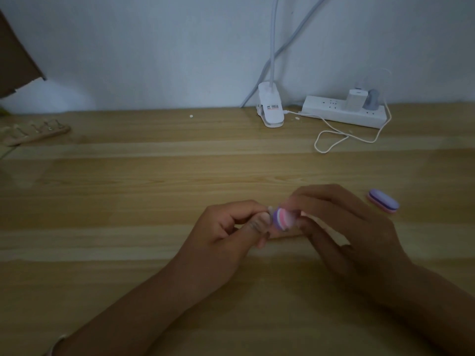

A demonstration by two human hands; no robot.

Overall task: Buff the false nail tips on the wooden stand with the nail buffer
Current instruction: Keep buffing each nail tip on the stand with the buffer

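We pinch what looks like a small pale false nail tip (270, 208) in our left hand (231, 227); our right hand (341, 222) grips the purple-and-pink striped nail buffer (282, 218) against it; the long wooden stand (36, 136) lies far left, its other tips (47, 124) seemingly awaiting buffing.

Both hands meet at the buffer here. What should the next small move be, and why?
Probably a short stroke of the nail buffer across the small pale piece, likely a nail tip. The right hand grips the buffer, the left hand pinches the piece at its end, and the wooden stand lies far off to the left.
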